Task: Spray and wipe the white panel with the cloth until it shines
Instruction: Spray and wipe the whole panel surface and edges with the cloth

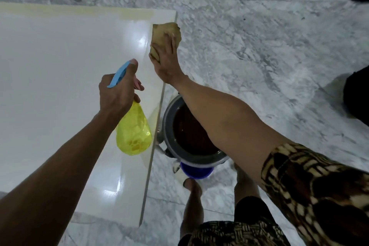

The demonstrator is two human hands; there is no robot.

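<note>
We held the translucent yellow plastic spray bottle (133, 131) in our left hand (116, 94), fingers curled round its neck and one finger resting on top of the pale blue spray head (119, 75), so the nozzle pointed out over the glossy white rectangular panel (60, 86); the bottle's body hung below that grip, over the panel's near right part. Our right hand (166, 62) lay with straight fingers pressed flat on the crumpled tan cloth (163, 38), pinning it against the panel's right edge, up and to the right of the bottle grip, likely so the cloth could work along the edge. Part of the cloth overhung the grey marble floor (259, 46). The panel lay flat beneath both hands, already reflecting bright spots of light, with a yellowish band along its far edge. Beneath our right forearm, just beside the panel's edge, stood a round grey-rimmed container of dark liquid (189, 132), close enough perhaps for rinsing.
</note>
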